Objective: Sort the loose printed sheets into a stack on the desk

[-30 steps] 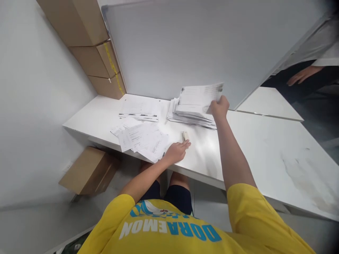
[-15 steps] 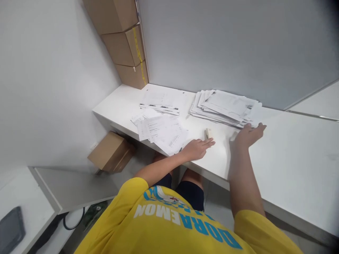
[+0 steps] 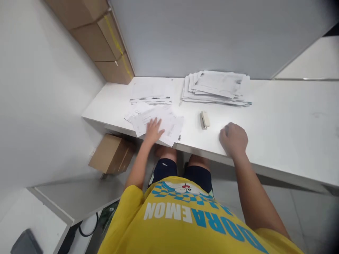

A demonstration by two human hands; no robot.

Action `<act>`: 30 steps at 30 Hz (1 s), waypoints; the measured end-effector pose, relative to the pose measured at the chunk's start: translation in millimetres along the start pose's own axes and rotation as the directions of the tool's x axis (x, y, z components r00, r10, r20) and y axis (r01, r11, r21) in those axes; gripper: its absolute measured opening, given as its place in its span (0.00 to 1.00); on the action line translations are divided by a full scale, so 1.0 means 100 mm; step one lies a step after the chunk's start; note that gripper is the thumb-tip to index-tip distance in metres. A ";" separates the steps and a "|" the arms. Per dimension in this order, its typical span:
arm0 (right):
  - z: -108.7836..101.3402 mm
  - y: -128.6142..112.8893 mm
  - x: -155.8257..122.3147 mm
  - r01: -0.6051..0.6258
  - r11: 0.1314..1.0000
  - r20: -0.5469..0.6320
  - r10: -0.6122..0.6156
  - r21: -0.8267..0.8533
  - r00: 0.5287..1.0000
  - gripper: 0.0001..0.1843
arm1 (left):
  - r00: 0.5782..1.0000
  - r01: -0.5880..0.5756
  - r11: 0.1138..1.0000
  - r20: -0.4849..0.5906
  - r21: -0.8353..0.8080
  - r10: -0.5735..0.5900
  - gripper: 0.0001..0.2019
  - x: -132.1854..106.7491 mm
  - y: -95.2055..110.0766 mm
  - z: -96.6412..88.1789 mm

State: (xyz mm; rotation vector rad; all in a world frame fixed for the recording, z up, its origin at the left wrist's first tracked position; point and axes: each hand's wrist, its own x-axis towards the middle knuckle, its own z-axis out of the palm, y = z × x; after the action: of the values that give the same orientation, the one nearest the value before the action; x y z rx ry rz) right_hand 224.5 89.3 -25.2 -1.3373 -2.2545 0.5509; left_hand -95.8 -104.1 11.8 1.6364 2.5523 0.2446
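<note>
My left hand (image 3: 153, 129) lies flat with fingers spread on a loose batch of printed sheets (image 3: 161, 123) near the front edge of the white desk (image 3: 278, 116). My right hand (image 3: 234, 138) rests on the bare desk as a loose fist, with nothing seen in it. A small beige stapler (image 3: 204, 119) lies between the two hands, touched by neither. A thick fanned stack of papers (image 3: 215, 88) sits at the back against the partition. A thinner pile of papers (image 3: 152, 95) lies at the back left.
A grey partition (image 3: 201, 35) backs the desk. Stacked cardboard boxes (image 3: 100, 42) stand in the left corner and another box (image 3: 111, 155) sits on the floor under the desk. A lower white surface with a dark device (image 3: 25, 243) and cables is at bottom left.
My right hand put a bundle of sheets on the thick stack, then drew back to the desk front and curled shut. My left hand slid left from the stapler onto the loose sheets.
</note>
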 end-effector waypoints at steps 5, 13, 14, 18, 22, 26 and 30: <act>0.03 0.03 0.07 -0.055 0.997 -0.091 0.050 -0.050 0.995 0.18 | 0.998 -0.032 0.998 0.047 0.055 0.029 0.37 -0.15 -0.52 -0.07; 0.00 0.03 0.03 -0.106 0.994 -0.080 0.107 0.017 0.991 0.18 | 0.973 0.187 0.982 -0.139 0.017 -0.183 0.26 -0.21 -0.83 -0.06; 0.00 0.02 0.02 -0.113 0.993 -0.078 0.114 0.023 0.990 0.18 | 0.970 0.190 0.982 -0.156 0.006 -0.186 0.26 -0.21 -0.88 -0.07; 0.02 0.02 -0.01 -0.123 0.992 -0.089 0.125 0.027 0.988 0.19 | 0.936 0.289 0.957 -0.206 -0.007 -0.284 0.26 -0.29 -1.03 -0.05; 0.05 0.06 -0.02 -0.094 0.996 -0.107 0.094 0.001 0.990 0.19 | 0.971 0.198 0.978 -0.150 0.065 -0.186 0.32 -0.51 -1.09 -0.02; 0.07 0.11 0.01 -0.073 0.996 -0.124 0.067 -0.043 0.990 0.18 | 0.967 0.148 0.989 -0.211 0.001 -0.145 0.25 -0.66 -1.09 -0.01; 0.08 0.17 0.01 -0.050 0.998 -0.182 0.040 -0.047 0.982 0.18 | 0.922 0.089 0.984 -0.362 -0.156 -0.141 0.25 -0.68 -0.93 0.07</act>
State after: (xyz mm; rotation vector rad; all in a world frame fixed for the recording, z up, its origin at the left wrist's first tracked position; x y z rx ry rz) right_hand 231.4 97.3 -40.7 -1.4067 -2.1080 0.3724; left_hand -149.4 -203.4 -12.5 1.5027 2.8093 0.7708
